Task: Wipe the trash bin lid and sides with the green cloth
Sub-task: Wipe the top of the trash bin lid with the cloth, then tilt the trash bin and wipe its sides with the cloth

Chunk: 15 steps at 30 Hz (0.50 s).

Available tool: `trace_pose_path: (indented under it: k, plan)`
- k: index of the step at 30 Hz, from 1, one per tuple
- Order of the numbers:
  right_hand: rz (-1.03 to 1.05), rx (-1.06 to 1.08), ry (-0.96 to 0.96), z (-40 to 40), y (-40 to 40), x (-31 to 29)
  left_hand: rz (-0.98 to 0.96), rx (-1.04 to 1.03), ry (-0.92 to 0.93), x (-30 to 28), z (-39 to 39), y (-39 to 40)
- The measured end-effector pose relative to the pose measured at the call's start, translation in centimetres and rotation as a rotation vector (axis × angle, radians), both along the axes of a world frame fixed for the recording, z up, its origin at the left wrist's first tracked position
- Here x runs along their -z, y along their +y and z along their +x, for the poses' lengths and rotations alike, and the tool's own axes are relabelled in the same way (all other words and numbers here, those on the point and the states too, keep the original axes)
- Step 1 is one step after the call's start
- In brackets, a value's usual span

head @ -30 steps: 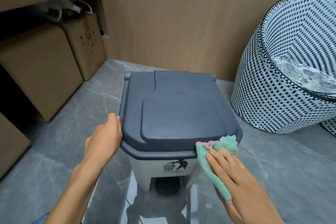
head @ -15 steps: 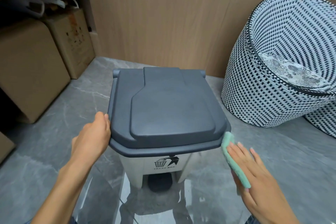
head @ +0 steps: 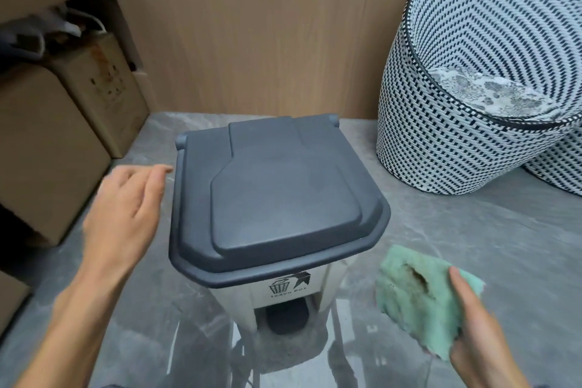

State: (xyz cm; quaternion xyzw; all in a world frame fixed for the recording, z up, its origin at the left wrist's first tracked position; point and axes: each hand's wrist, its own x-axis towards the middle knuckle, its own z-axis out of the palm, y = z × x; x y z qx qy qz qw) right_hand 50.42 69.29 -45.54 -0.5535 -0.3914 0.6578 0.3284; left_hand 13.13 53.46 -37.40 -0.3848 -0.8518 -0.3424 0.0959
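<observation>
big woven black-and-white basket [head: 447, 110] leans at the right against the wood wall, patterned fabric inside it, a second one tucked behind. cardboard boxes [head: 47, 148] stacked at the left on the grey marbled floor [head: 472, 230].

centre stage, the trash bin [head: 283, 290]: pale body, dark grey lid [head: 274, 201] closed flat, black foot pedal [head: 286, 318] low at the front. it now sits turned a little, its front corner swung toward the right compared with half a second back.

and here's the change: the left hand [head: 126, 217] was clamped on the lid's left edge, now it's off it, fingers loosely spread and apart, hovering just beside that edge, holding nothing. the right hand [head: 482, 334] had the cloth flat against the lid's right corner; now it's pulled away, near the bin's right side but clear of it.

green cloth [head: 422, 299] is bunched and pinched in the right hand, thumb on top, a brownish smudge showing on its face.

the bin's front carries a black bin-and-arrow logo with "trash box" printed beneath.
</observation>
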Motion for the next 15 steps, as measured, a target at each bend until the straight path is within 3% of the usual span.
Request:
trace_pose_path:
  k: [3,6,8,9,12,15]
  plan:
    - [-0.028,0.048,0.139,0.2,-0.8,0.6,0.070,0.430,0.081,-3.9,1.6,3.6]
    - [0.151,0.062,-0.223,0.1,-1.8,3.9,-0.107,0.720,0.056,-4.2,2.1,7.9]
    - [0.234,0.047,-0.454,-0.6,-2.7,6.9,-0.247,0.760,-0.008,-3.1,1.6,9.7]
    - [0.176,-0.020,-0.500,-1.0,-3.0,8.2,-0.303,0.763,-0.049,-2.3,1.4,10.0]
    - [-0.172,-0.003,-0.459,-1.1,-2.9,10.8,-0.401,0.795,-0.074,-0.1,1.5,9.8]
    - [-0.271,0.146,-0.415,-0.2,-2.9,11.6,-0.481,0.770,0.034,0.5,2.3,8.8]
